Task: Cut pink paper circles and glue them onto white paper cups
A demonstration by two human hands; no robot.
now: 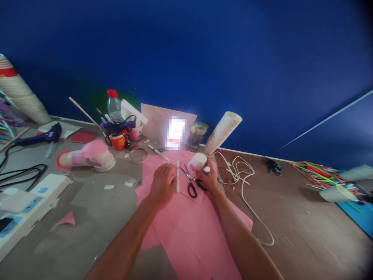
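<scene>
Gripping a small white-ended object point(206, 170) just right of centre frame, the right hand point(210, 181) crowds a white paper cup point(199, 158) and black-handled metal scissors point(190, 177); a careless turn could tip the cup. The left hand point(162, 183) lies palm-down, apparently grasping nothing, on pink paper sheets point(186, 225), where a nudge might roll the slim white pen point(178, 182).

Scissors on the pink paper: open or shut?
Partly open. The scissors show two blades spreading apart toward the tips, and the black handle loops sit apart too.
</scene>
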